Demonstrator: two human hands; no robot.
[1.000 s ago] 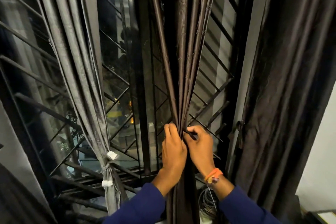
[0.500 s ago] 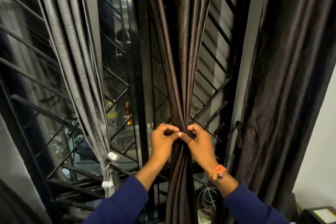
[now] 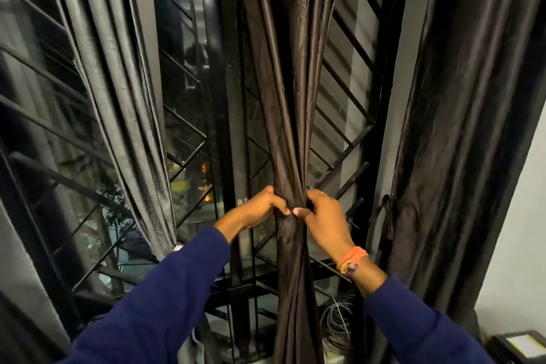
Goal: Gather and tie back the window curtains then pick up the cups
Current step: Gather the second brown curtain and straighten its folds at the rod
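Note:
A dark brown satin curtain (image 3: pixel 291 103) hangs in the middle of the window, bunched into a narrow bundle at waist height. My left hand (image 3: pixel 261 207) grips the bundle from the left, fingers curled round its front. My right hand (image 3: pixel 323 219) grips it from the right, thumb meeting the left fingertips; an orange band sits on that wrist. A grey curtain (image 3: pixel 124 103) on the left hangs gathered, its tie hidden behind my left sleeve. A third dark curtain (image 3: pixel 461 127) hangs loose on the right. No cups are in view.
Black metal window grilles (image 3: pixel 348 139) with diagonal bars stand behind the curtains. A coil of cable (image 3: pixel 339 325) lies on the floor right of the middle curtain. A dark box with a white label (image 3: pixel 520 346) sits at the bottom right by the white wall.
Both hands went from pinching the curtain's front to wrapping round the bundle, squeezing it tighter. The view moved closer, and my left sleeve now covers the grey curtain's tie.

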